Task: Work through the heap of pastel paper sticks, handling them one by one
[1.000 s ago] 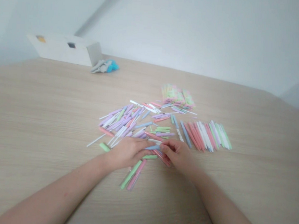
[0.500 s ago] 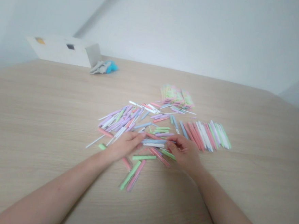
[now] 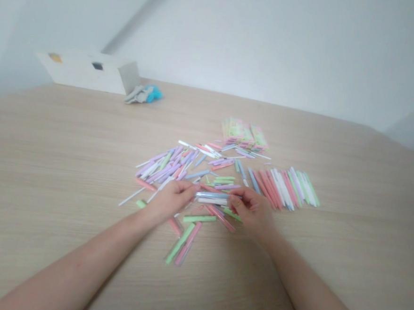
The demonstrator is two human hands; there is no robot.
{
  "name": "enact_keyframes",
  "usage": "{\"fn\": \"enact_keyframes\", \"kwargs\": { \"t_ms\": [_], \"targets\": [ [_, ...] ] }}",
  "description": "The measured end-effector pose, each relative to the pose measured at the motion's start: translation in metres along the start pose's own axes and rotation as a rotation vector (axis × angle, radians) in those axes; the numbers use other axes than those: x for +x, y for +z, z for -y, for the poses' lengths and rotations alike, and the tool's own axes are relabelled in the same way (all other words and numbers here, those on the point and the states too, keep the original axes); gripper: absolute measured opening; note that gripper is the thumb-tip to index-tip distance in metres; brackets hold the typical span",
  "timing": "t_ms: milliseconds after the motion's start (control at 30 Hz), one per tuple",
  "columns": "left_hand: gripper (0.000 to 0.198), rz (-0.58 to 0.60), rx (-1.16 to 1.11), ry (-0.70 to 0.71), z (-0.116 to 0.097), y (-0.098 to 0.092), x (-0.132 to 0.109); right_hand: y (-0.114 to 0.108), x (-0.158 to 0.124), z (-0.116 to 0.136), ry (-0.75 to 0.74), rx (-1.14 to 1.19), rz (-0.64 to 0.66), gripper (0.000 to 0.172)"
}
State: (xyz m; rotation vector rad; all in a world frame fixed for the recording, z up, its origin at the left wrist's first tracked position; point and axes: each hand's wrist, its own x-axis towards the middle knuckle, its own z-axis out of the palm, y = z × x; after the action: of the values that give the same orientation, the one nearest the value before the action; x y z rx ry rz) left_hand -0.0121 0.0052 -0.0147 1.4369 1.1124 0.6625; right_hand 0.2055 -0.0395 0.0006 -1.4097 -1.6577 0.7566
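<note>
Your right hand [image 3: 252,210] pinches a pale blue stick [image 3: 211,194]; your left hand [image 3: 170,202], half-curled and empty, rests just beside it; pastel packets [image 3: 244,134] lie stacked at twelve o'clock.

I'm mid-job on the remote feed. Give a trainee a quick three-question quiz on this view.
1. True or false: the fanned row of sticks lies to the right of the loose heap of sticks.
2. What stands at the far edge of the table? A) a white box B) a red bucket C) a glass jar
3. What lies between the left hand and the right hand?

Key: 1 true; 2 A; 3 a pale blue stick and a white stick, side by side.
</note>
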Motion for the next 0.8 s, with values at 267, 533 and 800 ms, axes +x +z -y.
{"fn": "enact_keyframes", "kwargs": {
  "t_ms": [267, 533, 800],
  "targets": [
    [0.037, 0.125, -0.334, -0.148, -0.009, -0.001, -0.004, -0.003, -0.001, -0.007, -0.056, 0.018, -0.028, 0.018],
    [0.041, 0.089, -0.167, 0.027, 0.004, -0.001, 0.0, -0.001, 0.001, -0.005, 0.037, 0.083, -0.015, 0.02],
    [0.045, -0.04, 0.061, 0.108, -0.007, 0.001, -0.004, 0.001, 0.003, -0.002, 0.118, 0.156, 0.018, 0.021]
  ]
}}
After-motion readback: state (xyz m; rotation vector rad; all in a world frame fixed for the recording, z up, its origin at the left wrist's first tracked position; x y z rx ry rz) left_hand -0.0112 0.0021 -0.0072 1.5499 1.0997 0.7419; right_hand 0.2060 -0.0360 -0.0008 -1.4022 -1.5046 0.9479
